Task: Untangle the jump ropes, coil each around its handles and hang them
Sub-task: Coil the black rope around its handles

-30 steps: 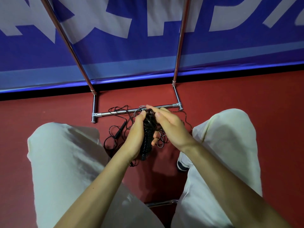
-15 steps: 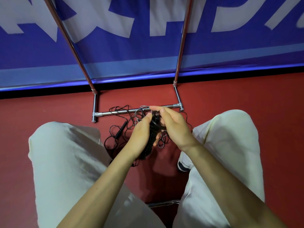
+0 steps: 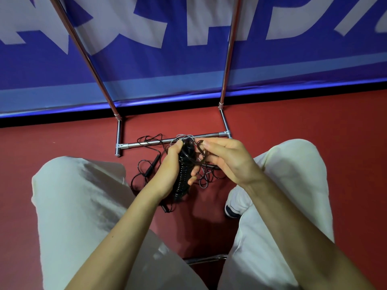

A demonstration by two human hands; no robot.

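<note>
Banner (image 3: 188,65), blue w/ big white lettering, filled the whole top of your view, and below it ran the red floor (image 3: 303,122). Your knees in pale trousers (image 3: 83,206) took up both lower corners; a shoe (image 3: 232,208) w/ a dark toe showed by your right leg. Between banner and knees stood the chrome rack (image 3: 155,141): two uprights sloping up out of frame, plus a low crossbar resting on the floor.

Your left hand (image 3: 167,170) was wrapped round the coiled jump rope (image 3: 183,174), a black bundle wound tight around its handles, held roughly upright in front of the crossbar; thumb up near the top, fingertips curling round the far side. Your right hand (image 3: 228,162) was just beside it, thumb and forefinger pinching the loose end loop (image 3: 200,151) of that same rope near the top of the bundle, other fingers bent in underneath. How far the loop was tucked in I couldn't tell, since it was dark against dark.

On the floor under and behind your hands lay the tangled ropes (image 3: 144,164), thin black cord in loose loops, some draped over the crossbar, some trailing toward your left knee. A slim black handle (image 3: 152,166) lay in the tangle, left of your left hand, angled toward the rack.
</note>
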